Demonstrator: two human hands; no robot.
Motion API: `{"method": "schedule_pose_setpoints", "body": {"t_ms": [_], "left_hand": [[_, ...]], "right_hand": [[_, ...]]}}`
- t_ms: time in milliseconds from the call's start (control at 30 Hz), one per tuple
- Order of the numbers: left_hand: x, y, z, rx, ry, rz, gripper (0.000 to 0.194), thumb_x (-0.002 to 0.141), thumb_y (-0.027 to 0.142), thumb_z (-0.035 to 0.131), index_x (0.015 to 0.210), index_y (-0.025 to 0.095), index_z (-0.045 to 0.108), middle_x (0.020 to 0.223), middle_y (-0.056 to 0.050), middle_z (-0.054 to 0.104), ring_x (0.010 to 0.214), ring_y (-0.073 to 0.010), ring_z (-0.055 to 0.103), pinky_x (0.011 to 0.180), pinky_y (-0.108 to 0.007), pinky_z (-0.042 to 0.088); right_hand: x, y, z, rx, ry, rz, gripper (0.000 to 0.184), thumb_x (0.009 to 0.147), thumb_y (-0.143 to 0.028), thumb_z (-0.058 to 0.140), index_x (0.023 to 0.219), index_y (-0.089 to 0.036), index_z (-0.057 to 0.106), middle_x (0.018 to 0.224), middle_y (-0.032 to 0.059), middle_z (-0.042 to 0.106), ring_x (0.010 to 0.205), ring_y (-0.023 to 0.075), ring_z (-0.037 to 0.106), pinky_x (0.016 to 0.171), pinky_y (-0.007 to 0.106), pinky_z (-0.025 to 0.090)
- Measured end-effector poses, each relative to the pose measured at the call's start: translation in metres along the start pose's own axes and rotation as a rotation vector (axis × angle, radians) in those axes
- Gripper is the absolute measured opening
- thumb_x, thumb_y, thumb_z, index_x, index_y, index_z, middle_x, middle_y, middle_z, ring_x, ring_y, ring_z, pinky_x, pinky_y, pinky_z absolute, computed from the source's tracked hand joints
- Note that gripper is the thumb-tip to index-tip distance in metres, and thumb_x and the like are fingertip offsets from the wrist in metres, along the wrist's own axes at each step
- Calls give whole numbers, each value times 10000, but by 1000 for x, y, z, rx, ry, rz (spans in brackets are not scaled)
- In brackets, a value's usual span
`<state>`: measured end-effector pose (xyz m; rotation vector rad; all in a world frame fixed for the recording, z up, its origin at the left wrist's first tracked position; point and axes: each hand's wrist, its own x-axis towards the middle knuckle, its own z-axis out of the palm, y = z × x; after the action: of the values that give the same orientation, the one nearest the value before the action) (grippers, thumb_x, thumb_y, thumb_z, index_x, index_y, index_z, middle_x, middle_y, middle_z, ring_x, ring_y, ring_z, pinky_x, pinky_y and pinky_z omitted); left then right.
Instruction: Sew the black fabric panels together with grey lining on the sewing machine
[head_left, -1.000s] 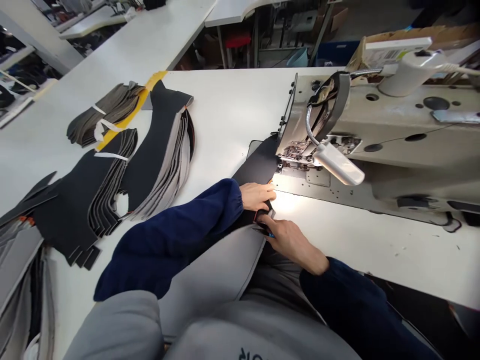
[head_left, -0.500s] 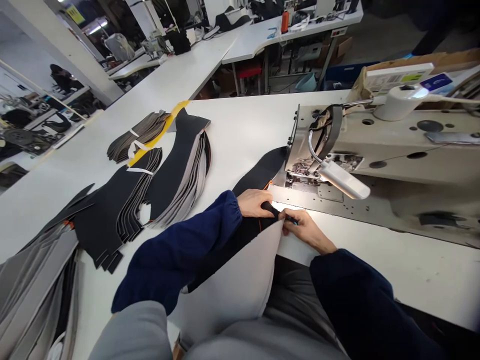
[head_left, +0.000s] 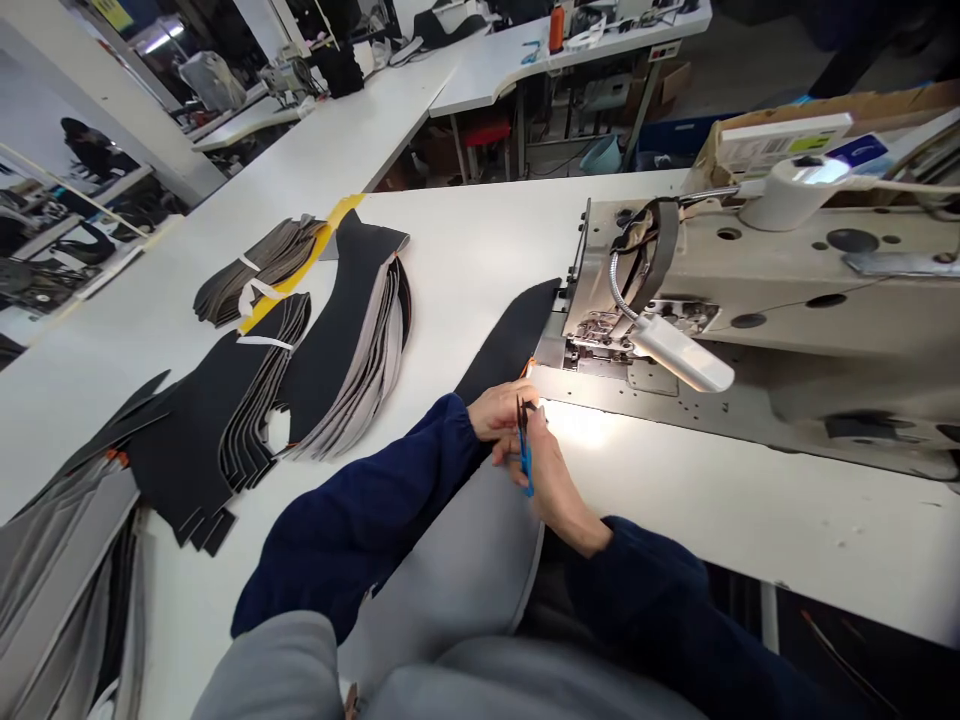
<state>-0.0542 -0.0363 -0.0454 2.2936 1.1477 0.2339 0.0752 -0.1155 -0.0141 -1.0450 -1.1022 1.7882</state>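
Right hand (head_left: pixel 553 478) holds small blue-handled scissors (head_left: pixel 526 465), dark blades pointing away, just beside the left hand (head_left: pixel 496 409). That one rests on a long, curved black fabric panel (head_left: pixel 511 335); I cannot tell whether it pinches. The panel's far part lies on the white bench (head_left: pixel 480 235), beside the beige metal sewing machine (head_left: pixel 750 265).

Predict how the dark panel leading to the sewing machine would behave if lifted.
The dark panel would probably bend: stacked pieces at left show wavy, fanned edges. It seems light for its size, since it looks thin; its matte surface suggests little slipperiness.
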Motion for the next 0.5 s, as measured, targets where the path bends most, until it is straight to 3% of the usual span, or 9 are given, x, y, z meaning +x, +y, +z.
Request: {"method": "schedule_pose_setpoints", "body": {"t_ms": [100,267,367,433,500], "left_hand": [[5,-8,-3,-13,-45,36,160,781,185,539,938,162,562,976,-40,562,856,-156,544,736,-243,430],[16,-5,-9,9,-100,56,116,787,192,512,895,174,552,945,-28,565,866,-168,544,750,-260,406],[15,-2,-10,60,-43,-3,139,744,165,505,880,179,536,934,-20,557,816,-165,529,714,-262,398],[14,-4,-11,83,-34,-13,153,730,148,496,875,180,534,921,-18,558,804,-163,523,715,-261,397],[17,-8,-15,108,-59,4,156,720,142,500,866,177,541,915,-20,567,807,-165,525,709,-257,391]], "right_hand": [[-4,17,-21,-285,38,-27,546,918,-666,296,1081,-208,545,653,3,536,579,156,484,508,278,373],[-15,23,-41,-512,17,-60,472,963,-557,265,1129,-193,515,697,14,571,654,191,555,625,336,459],[-20,21,-43,-738,-8,-263,417,991,-461,248,1243,-199,451,1106,109,609,860,211,611,686,344,489],[-20,17,-43,-1014,-53,-372,385,996,-413,258,1246,-194,452,1345,143,493,934,232,615,624,333,484],[-17,11,-42,-1303,-151,-436,367,991,-405,300,1202,-176,495,1414,157,438,893,245,629,521,309,441]]}}
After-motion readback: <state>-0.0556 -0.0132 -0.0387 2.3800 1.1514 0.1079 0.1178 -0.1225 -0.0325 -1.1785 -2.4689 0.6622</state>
